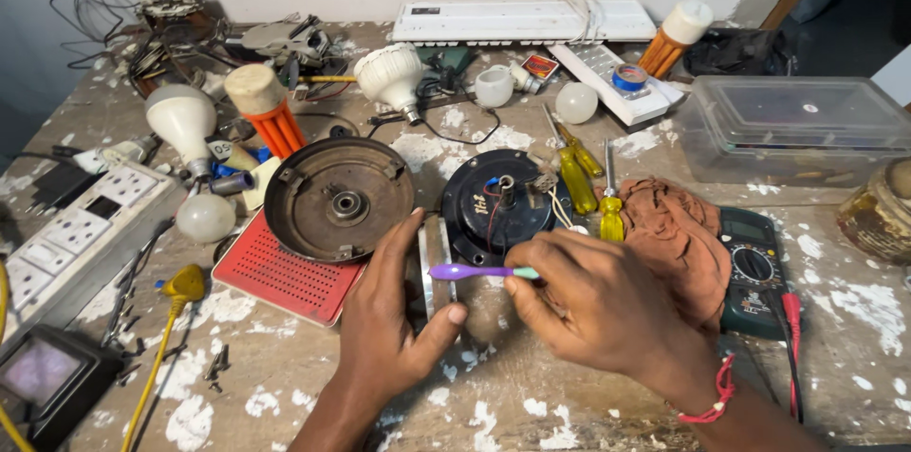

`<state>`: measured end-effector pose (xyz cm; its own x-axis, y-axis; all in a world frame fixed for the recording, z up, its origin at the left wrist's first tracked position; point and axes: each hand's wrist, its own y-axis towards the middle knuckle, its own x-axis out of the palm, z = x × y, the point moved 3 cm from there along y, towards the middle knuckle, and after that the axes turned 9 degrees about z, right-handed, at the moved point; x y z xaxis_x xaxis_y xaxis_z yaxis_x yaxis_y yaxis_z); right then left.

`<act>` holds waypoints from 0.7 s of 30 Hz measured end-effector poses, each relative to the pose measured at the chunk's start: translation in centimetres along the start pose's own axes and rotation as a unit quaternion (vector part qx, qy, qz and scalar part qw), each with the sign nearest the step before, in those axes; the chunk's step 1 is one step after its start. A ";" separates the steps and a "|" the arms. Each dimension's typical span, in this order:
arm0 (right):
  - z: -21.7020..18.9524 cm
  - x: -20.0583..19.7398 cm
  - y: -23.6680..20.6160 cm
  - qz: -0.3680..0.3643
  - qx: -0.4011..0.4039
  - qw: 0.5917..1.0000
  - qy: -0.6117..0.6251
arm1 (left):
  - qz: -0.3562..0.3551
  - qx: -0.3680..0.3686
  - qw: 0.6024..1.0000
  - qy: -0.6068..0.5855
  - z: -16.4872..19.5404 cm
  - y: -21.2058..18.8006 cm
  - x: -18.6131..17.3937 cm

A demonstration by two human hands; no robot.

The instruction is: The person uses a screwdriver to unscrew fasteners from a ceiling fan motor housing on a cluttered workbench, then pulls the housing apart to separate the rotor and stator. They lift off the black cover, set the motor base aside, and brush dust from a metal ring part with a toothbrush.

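Right hand (598, 305) is pinching a light, slim purple toothbrush (474, 272) by its handle end, while left hand (394, 314) is clasping a heavy-looking, rigid metal ring (435, 262) upright on the bench.

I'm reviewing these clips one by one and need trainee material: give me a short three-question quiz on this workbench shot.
1. True or false: the right hand holds a purple toothbrush.
2. What does the left hand grip? A) a metal ring B) a bulb C) a screwdriver
3. What lies directly under the round brown metal cover?

Key:
1. True; the brush points left, toward the left hand.
2. A, the metal ring, standing on edge on the table.
3. A red perforated panel, partly covered by it.
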<state>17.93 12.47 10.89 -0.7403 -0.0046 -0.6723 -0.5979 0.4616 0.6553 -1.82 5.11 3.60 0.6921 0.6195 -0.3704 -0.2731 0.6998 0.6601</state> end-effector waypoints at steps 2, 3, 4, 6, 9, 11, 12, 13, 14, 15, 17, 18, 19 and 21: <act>-0.2 0.0 0.5 0.006 -0.015 1.000 -0.018 | 0.001 0.000 1.000 -0.004 0.0 -0.1 -0.1; -0.2 0.0 0.9 0.008 -0.016 0.999 -0.031 | 0.002 0.002 1.000 -0.004 0.0 -0.2 -0.2; -0.4 0.1 1.1 0.010 -0.016 0.999 -0.043 | 0.003 0.004 1.000 -0.005 -0.1 -0.3 -0.3; -0.8 0.0 1.5 0.016 -0.031 0.998 -0.051 | 0.002 0.002 1.000 -0.015 -0.1 -0.4 -0.3; -1.3 0.0 2.0 0.017 -0.050 0.997 -0.062 | 0.002 0.001 1.000 -0.027 -0.1 -0.5 -0.4; -1.5 0.3 2.3 0.014 -0.063 0.996 -0.055 | 0.001 0.001 1.000 -0.027 0.0 -0.7 -0.5; -1.5 0.5 2.4 0.013 -0.072 0.996 -0.046 | 0.002 0.004 1.000 -0.025 0.1 -0.6 -0.5; -1.4 0.6 2.4 0.012 -0.080 0.996 -0.036 | 0.003 0.006 1.000 -0.023 0.1 -0.6 -0.5; -1.4 0.8 2.4 0.018 -0.077 0.996 -0.029 | -0.001 -0.005 1.000 -0.026 0.1 -0.7 -0.6; -1.2 0.9 2.4 0.025 -0.074 0.997 -0.022 | -0.006 -0.016 0.999 -0.029 0.1 -0.8 -0.6; -0.8 0.9 2.3 0.034 -0.076 0.996 -0.009 | -0.009 -0.024 0.999 -0.031 0.0 -0.6 -0.4; -0.7 0.8 2.0 0.035 -0.078 0.996 -0.002 | -0.010 -0.024 0.999 -0.028 -0.1 -0.6 -0.4; -0.5 0.8 1.8 0.036 -0.079 0.996 0.006 | -0.013 -0.023 0.999 -0.026 -0.1 -0.7 -0.3; -0.2 0.4 1.3 0.028 -0.095 0.995 0.016 | -0.012 -0.006 1.000 -0.013 -0.3 -0.6 -0.1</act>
<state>16.82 12.90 11.55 -0.7815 -0.0126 -0.6238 -0.6006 0.2860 0.7466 -1.92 4.73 3.04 0.7153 0.5937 -0.3687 -0.2641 0.7181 0.6439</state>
